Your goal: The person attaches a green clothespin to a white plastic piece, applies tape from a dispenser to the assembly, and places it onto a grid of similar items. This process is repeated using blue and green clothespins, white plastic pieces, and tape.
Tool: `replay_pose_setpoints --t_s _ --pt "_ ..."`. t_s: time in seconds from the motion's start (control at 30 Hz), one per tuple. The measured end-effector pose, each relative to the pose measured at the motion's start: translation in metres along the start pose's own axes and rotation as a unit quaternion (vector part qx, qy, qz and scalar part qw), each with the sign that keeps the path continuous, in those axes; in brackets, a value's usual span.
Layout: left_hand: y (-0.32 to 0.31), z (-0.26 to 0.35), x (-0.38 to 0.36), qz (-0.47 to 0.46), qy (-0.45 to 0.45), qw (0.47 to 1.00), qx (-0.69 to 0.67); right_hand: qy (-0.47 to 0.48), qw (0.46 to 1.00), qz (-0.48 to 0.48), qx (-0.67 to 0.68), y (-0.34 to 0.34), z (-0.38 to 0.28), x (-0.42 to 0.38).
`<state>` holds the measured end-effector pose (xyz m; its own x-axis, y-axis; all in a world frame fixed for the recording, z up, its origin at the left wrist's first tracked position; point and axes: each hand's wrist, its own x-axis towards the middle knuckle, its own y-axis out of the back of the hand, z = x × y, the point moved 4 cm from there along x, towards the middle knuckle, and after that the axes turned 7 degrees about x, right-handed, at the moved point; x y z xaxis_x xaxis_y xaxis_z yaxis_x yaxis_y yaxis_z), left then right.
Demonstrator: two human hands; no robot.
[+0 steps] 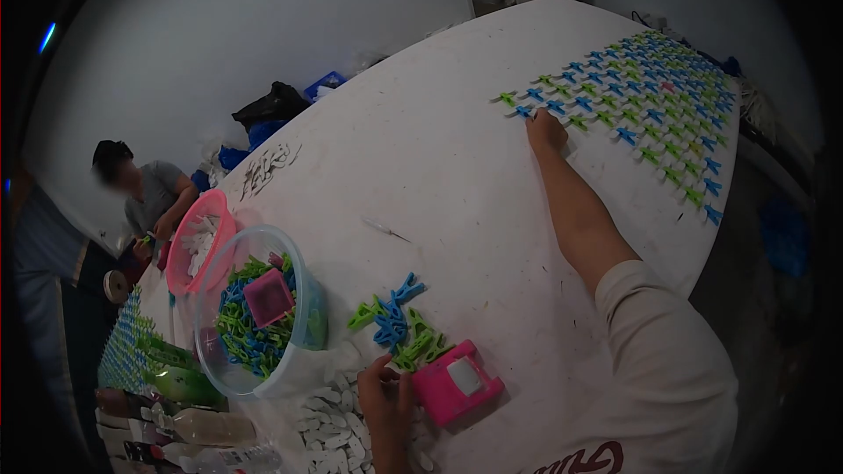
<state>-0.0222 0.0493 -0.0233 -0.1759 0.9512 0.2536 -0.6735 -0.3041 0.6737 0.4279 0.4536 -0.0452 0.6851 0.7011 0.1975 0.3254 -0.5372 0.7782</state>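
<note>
While the right hand [548, 132] reaches far across the white table [492, 202], its fingertips sit at the left, near edge of the rows of blue and green clips [654, 115], close beside a blue one; the fingers are bunched, but I cannot tell whether they pinch a clip. The left hand [386, 399], near and left of centre, has its fingers curled beside the pink box [439, 393] and the loose clips [392, 326]; what it grips, if anything, is too dim to tell. White pieces [329, 430] lie heaped at its left. Farther left stands a clear tub [313, 312] of mixed clips, and beyond it a pink basin [226, 230] holding white parts. At the far left, a co-worker [158, 189] sits behind the basin.
</note>
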Motion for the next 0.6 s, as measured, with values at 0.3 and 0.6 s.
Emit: replay_pose_setpoints --t_s 0.3,0.6 --pt "-0.0009 -0.0015 -0.0008 -0.003 0.013 1.0 -0.008 0.008 1.0 -0.004 -0.001 -0.001 -0.0009 0.0008" --pt "0.0005 0.0009 -0.0008 -0.011 0.01 1.0 -0.009 0.012 1.0 0.001 0.001 0.0056 -0.0043 -0.0054"
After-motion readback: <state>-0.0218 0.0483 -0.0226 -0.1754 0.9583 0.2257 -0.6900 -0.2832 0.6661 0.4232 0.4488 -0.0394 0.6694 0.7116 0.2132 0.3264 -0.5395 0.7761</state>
